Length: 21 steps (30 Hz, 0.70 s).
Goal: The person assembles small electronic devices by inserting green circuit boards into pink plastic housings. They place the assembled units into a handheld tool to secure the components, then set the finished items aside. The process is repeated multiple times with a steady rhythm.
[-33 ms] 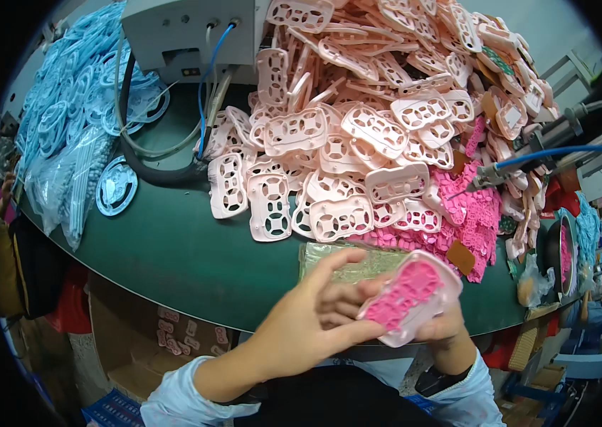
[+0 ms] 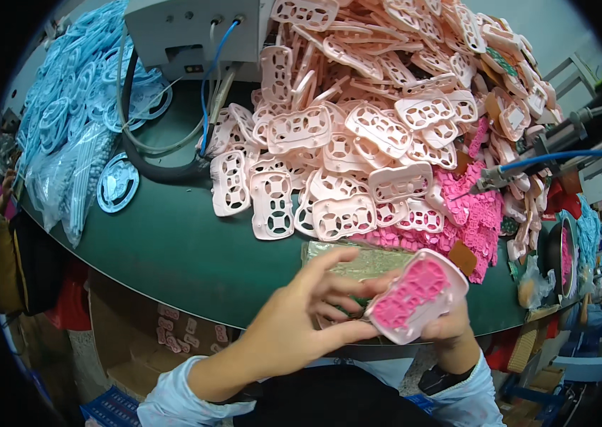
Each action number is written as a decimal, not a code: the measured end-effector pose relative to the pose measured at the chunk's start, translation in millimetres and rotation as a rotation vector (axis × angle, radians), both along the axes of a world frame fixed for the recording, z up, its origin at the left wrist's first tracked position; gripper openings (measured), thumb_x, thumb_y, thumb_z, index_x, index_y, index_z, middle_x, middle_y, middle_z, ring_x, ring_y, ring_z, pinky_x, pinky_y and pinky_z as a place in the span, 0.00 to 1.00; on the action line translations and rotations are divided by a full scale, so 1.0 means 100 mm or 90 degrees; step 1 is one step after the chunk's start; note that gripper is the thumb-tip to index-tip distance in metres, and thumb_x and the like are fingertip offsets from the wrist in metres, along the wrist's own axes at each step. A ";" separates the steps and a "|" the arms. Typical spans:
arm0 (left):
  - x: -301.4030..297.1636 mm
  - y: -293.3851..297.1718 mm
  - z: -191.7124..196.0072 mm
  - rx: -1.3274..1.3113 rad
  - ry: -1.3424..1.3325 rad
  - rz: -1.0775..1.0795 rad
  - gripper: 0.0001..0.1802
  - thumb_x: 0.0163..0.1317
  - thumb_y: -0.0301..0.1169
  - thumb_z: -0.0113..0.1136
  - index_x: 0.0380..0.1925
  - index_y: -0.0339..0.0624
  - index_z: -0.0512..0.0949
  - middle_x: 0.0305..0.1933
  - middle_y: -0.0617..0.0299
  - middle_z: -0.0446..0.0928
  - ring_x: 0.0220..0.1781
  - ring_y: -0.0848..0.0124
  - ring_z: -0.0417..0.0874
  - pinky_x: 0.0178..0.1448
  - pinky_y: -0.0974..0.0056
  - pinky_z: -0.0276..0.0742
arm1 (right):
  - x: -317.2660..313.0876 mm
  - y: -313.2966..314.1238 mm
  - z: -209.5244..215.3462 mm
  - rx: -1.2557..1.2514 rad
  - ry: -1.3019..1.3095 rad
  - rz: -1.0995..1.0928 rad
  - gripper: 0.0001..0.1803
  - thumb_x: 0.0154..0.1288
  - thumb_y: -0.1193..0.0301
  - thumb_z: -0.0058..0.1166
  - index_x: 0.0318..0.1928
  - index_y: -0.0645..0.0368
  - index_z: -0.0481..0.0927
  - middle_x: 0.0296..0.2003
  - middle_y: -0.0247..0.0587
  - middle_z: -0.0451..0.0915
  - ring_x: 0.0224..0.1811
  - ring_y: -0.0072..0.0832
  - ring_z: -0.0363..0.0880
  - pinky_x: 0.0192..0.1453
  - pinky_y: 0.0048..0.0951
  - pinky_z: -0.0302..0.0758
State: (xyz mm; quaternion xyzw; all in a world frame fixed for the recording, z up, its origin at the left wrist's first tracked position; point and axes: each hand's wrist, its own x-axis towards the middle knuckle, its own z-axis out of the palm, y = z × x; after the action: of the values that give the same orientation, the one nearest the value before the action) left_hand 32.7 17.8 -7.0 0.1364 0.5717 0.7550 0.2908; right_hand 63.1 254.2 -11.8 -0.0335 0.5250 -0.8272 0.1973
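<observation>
My right hand (image 2: pixel 450 329) grips a pale pink plastic shell (image 2: pixel 455 285) by its lower right side, with the thumb on the near face. A bright pink button piece (image 2: pixel 412 295) lies inside the shell, which is tilted toward me. At the shell's left edge is my left hand (image 2: pixel 308 313), its fingers apart and partly curled. The left thumb tip meets the shell's lower left corner, and one finger reaches toward its upper left edge. Both hands are above the near edge of the green table (image 2: pixel 173 274). Part of the right hand is hidden behind the shell.
Pale pink perforated shells (image 2: pixel 301 132) form a big heap ahead, beside bright pink pieces (image 2: pixel 468 206). A greenish wrapped slab (image 2: pixel 358 260) lies behind my hands. Blue parts (image 2: pixel 66 107) and a grey box (image 2: pixel 194 35) with cables stand left. A metal-tipped tool (image 2: pixel 521 167) juts in from the right.
The shell has shifted slightly right and up with my right hand. My left hand has moved a little left, its thumb now back at the shell's edge.
</observation>
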 end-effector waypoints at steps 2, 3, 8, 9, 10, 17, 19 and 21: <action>0.00 -0.18 -0.05 -0.202 0.218 0.030 0.46 0.46 0.34 0.75 0.64 0.40 0.61 0.58 0.47 0.71 0.56 0.57 0.74 0.59 0.58 0.71 | -0.05 0.01 0.06 0.073 0.146 0.009 0.38 0.45 0.77 0.70 0.57 0.63 0.66 0.55 0.55 0.74 0.60 0.41 0.74 0.64 0.42 0.70; 0.01 -0.24 -0.11 -0.294 0.345 0.038 0.46 0.44 0.35 0.76 0.64 0.41 0.62 0.60 0.45 0.68 0.58 0.54 0.71 0.62 0.55 0.68 | -0.06 0.04 -0.01 0.139 0.232 -0.001 0.35 0.46 0.77 0.69 0.56 0.63 0.67 0.54 0.55 0.74 0.59 0.41 0.74 0.63 0.42 0.70; 0.24 -0.19 -0.38 -0.504 0.480 0.062 0.47 0.39 0.43 0.78 0.61 0.43 0.66 0.70 0.42 0.54 0.72 0.40 0.51 0.71 0.40 0.50 | -0.16 -0.02 0.11 0.582 0.526 0.149 0.30 0.45 0.75 0.69 0.52 0.58 0.75 0.51 0.50 0.75 0.52 0.44 0.76 0.55 0.41 0.73; 0.23 -0.17 -0.42 -0.471 0.450 0.072 0.43 0.40 0.41 0.77 0.59 0.45 0.68 0.71 0.41 0.52 0.74 0.39 0.46 0.71 0.36 0.45 | -0.16 -0.08 0.14 0.628 0.556 0.156 0.29 0.45 0.74 0.69 0.52 0.54 0.78 0.51 0.48 0.75 0.51 0.45 0.76 0.53 0.40 0.74; 0.22 -0.16 -0.43 -0.461 0.454 0.078 0.42 0.41 0.40 0.77 0.58 0.45 0.69 0.71 0.41 0.52 0.74 0.39 0.46 0.71 0.36 0.45 | -0.17 -0.13 0.16 0.661 0.576 0.174 0.28 0.46 0.74 0.68 0.52 0.53 0.78 0.51 0.48 0.75 0.51 0.45 0.76 0.52 0.40 0.74; 0.17 -0.14 -0.41 -0.401 0.460 0.111 0.35 0.41 0.36 0.75 0.53 0.45 0.74 0.70 0.45 0.56 0.74 0.41 0.48 0.71 0.34 0.44 | -0.18 -0.26 0.20 0.756 0.612 0.206 0.25 0.48 0.73 0.67 0.50 0.53 0.80 0.50 0.49 0.75 0.51 0.46 0.76 0.52 0.41 0.76; 0.17 -0.14 -0.40 -0.390 0.473 0.121 0.36 0.40 0.36 0.76 0.53 0.45 0.74 0.70 0.47 0.58 0.74 0.42 0.50 0.72 0.35 0.45 | -0.17 -0.25 0.21 0.764 0.607 0.187 0.25 0.47 0.73 0.67 0.50 0.54 0.80 0.50 0.50 0.75 0.52 0.47 0.75 0.52 0.42 0.76; 0.16 -0.14 -0.36 -0.384 0.488 0.130 0.36 0.40 0.35 0.76 0.53 0.44 0.74 0.68 0.47 0.60 0.74 0.43 0.53 0.72 0.38 0.47 | -0.17 -0.24 0.20 0.756 0.603 0.181 0.26 0.45 0.74 0.68 0.50 0.54 0.80 0.51 0.50 0.75 0.52 0.48 0.75 0.52 0.42 0.76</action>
State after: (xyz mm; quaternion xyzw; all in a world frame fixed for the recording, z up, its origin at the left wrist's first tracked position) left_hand 49.1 3.6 -43.2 0.2573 0.8410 0.4758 0.0110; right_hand 46.5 229.8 8.5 -0.3394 0.8998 -0.2710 0.0408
